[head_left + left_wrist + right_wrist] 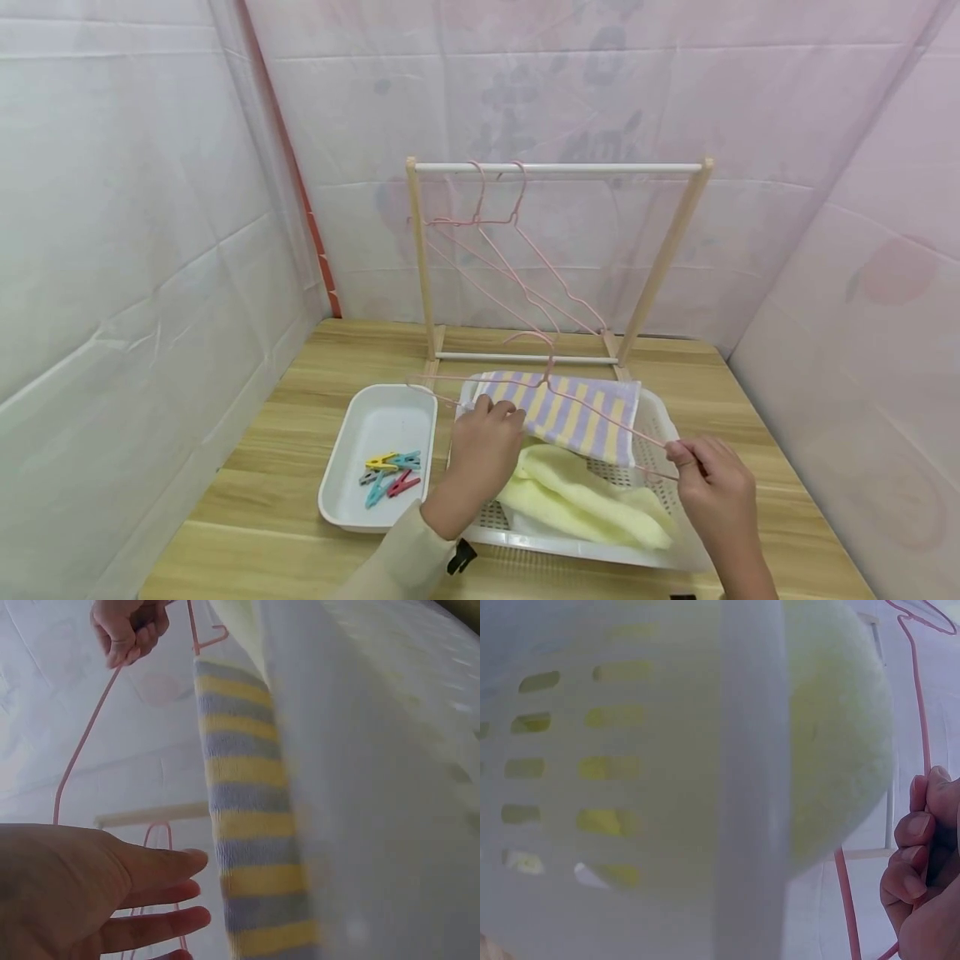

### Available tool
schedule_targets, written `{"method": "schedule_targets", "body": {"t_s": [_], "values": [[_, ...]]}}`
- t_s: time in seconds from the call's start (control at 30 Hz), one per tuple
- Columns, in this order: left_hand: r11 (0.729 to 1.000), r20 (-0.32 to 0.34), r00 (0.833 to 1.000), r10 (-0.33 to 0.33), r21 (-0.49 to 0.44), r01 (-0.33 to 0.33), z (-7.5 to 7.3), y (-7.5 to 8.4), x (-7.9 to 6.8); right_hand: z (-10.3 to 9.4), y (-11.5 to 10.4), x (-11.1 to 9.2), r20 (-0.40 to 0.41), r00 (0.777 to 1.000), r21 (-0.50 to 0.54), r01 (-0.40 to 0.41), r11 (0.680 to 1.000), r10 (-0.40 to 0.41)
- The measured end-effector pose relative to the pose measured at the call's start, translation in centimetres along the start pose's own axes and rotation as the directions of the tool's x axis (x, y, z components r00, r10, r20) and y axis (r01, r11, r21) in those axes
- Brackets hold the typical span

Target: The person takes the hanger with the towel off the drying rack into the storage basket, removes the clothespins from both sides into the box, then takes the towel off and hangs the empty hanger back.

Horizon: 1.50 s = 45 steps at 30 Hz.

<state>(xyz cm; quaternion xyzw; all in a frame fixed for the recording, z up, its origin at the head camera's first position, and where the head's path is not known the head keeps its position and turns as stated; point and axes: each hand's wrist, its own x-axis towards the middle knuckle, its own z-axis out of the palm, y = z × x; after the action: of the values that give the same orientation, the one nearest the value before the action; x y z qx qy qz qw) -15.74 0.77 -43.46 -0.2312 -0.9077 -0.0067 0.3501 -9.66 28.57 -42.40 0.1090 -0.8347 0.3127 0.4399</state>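
Note:
My right hand (pixel 716 483) grips one end of a pink wire hanger (pixel 607 417), fingers curled round the wire in the right wrist view. A purple-and-yellow striped towel (pixel 585 408) hangs over the hanger's lower bar, above a white basket (pixel 663 421). Close beside the towel's left part is my left hand (pixel 483 446). In the left wrist view its fingers (pixel 161 922) are extended and spread, near the striped cloth (pixel 247 802) and not holding it. A pale yellow towel (pixel 585 500) lies bunched in the basket, under the striped one.
Behind the basket stands a wooden rack (pixel 663 250) with a white rail (pixel 600 168). Two pink hangers (pixel 517 271) hang at its left side. To the left sits a white tray (pixel 352 450) holding several clothespins (pixel 381 487). Pale sheets (pixel 480 108) surround the table.

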Motion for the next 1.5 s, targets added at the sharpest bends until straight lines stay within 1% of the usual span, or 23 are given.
{"method": "schedule_targets", "body": {"t_s": [0.17,0.33,0.4,0.5,0.6,0.73,0.87,1.13,1.2,1.3,1.4,1.5], "values": [[0.999,-0.007,1.000,0.026,-0.022,-0.026,-0.3,0.9,0.8,0.1,0.0,0.1,0.003,1.000,0.002,0.016,1.000,-0.016],[0.998,0.010,0.998,0.061,-0.028,-0.061,-0.4,1.5,1.5,0.1,-0.1,0.1,0.002,1.000,0.009,0.022,1.000,-0.022],[0.996,0.013,0.996,0.083,-0.019,-0.083,-0.4,1.7,1.8,0.1,-0.1,0.1,0.001,1.000,0.010,0.022,1.000,-0.022],[0.993,0.000,0.993,0.119,-0.005,-0.119,-0.3,2.1,2.2,0.1,-0.1,0.1,-0.005,1.000,0.006,0.020,1.000,-0.020],[0.990,0.000,0.990,0.140,0.014,-0.140,-0.3,2.3,2.5,0.1,-0.1,0.2,-0.010,1.000,0.002,0.019,1.000,-0.019],[0.988,0.016,0.989,0.150,0.033,-0.150,-0.3,2.5,2.7,0.0,-0.1,0.2,-0.017,0.999,0.007,0.027,1.000,-0.027],[0.987,0.009,0.987,0.158,0.040,-0.159,-0.4,2.6,3.0,0.0,-0.1,0.4,-0.019,0.999,0.017,0.026,1.000,-0.026],[0.982,0.024,0.983,0.183,0.035,-0.183,-0.7,2.8,3.1,-0.2,0.1,0.3,-0.006,1.000,0.022,-0.005,1.000,0.005],[0.983,0.010,0.983,0.185,0.023,-0.185,-0.8,2.9,3.0,-0.2,0.2,0.3,-0.010,1.000,0.025,-0.005,1.000,0.005],[0.982,-0.029,0.982,0.188,0.022,-0.187,-1.1,2.9,2.9,-0.2,0.2,0.4,-0.021,1.000,0.026,0.001,1.000,0.000],[0.981,-0.063,0.979,0.193,0.023,-0.192,-1.3,3.0,2.7,-0.1,0.2,0.5,-0.057,0.998,0.019,0.030,0.999,-0.029],[0.981,-0.078,0.978,0.195,0.001,-0.196,-1.5,3.0,2.5,0.0,0.1,0.5,-0.081,0.996,0.001,0.035,0.999,-0.035]]}}
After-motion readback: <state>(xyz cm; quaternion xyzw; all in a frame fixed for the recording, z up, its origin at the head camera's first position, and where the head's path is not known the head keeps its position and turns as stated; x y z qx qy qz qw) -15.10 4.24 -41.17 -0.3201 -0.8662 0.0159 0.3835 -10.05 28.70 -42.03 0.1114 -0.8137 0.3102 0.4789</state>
